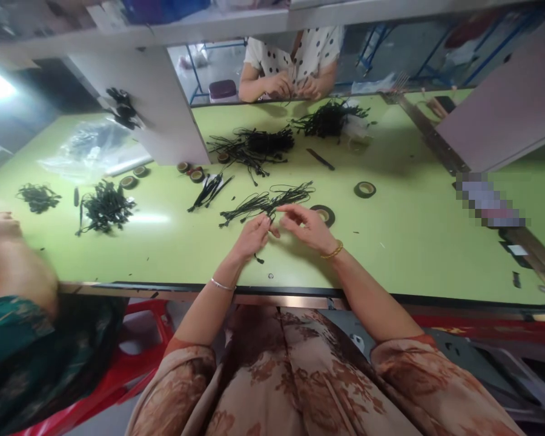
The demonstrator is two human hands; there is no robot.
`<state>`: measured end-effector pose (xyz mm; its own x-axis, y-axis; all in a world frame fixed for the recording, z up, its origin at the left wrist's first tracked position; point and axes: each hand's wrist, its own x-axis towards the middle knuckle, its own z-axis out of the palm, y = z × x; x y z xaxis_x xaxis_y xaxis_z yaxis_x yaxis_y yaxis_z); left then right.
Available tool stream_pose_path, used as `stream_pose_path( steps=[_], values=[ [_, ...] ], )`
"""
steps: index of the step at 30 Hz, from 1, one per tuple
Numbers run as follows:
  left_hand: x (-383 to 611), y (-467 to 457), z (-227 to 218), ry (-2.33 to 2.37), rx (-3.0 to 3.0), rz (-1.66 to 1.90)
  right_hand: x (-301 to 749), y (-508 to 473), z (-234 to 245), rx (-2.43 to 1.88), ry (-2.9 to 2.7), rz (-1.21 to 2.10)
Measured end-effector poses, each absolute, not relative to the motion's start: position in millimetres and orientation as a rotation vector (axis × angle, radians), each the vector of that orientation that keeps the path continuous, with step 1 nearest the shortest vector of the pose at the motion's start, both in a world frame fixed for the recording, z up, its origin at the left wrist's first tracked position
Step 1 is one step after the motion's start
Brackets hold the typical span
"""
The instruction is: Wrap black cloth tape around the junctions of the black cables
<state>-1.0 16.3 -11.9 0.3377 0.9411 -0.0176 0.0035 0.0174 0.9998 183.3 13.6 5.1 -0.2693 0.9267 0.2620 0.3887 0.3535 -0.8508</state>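
My left hand (253, 236) is closed, its thumb and fingers pinching a thin black cable. A short cable end with a small black connector (258, 259) sticks out below that hand. Close beside it, my right hand (307, 229) has its index finger stretched towards the left fingertips and the other fingers loosely bent, with nothing visible in it. Just beyond both hands lies a loose bundle of thin black cables (254, 207). A roll of black tape (327, 215) rests behind my right hand, partly covered by it.
More black cable heaps (106, 206) lie left and at the back of the green table (390, 242). Another tape roll (364, 189) and a dark, narrow blade-like tool (320, 158) lie farther back. A white upright panel (152, 103) stands back left. Co-workers sit opposite and at left.
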Motion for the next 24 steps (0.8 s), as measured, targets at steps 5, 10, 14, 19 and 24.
stream_pose_path(
  steps=[5,10,14,19,24],
  values=[
    [0,15,-14,0.945,1.544,0.859,167,12,-1,-0.991,-1.607,1.145],
    [0,13,-10,0.913,1.431,0.865,165,14,-10,-1.007,-1.330,1.205],
    [-1,13,-9,0.899,1.376,0.850,166,15,-13,-0.970,-1.210,1.310],
    [0,12,-10,0.946,1.397,0.826,172,15,-12,-0.982,-1.371,1.268],
    [-1,11,-13,1.023,1.507,0.844,172,13,-11,-1.055,-1.539,1.129]
  ],
)
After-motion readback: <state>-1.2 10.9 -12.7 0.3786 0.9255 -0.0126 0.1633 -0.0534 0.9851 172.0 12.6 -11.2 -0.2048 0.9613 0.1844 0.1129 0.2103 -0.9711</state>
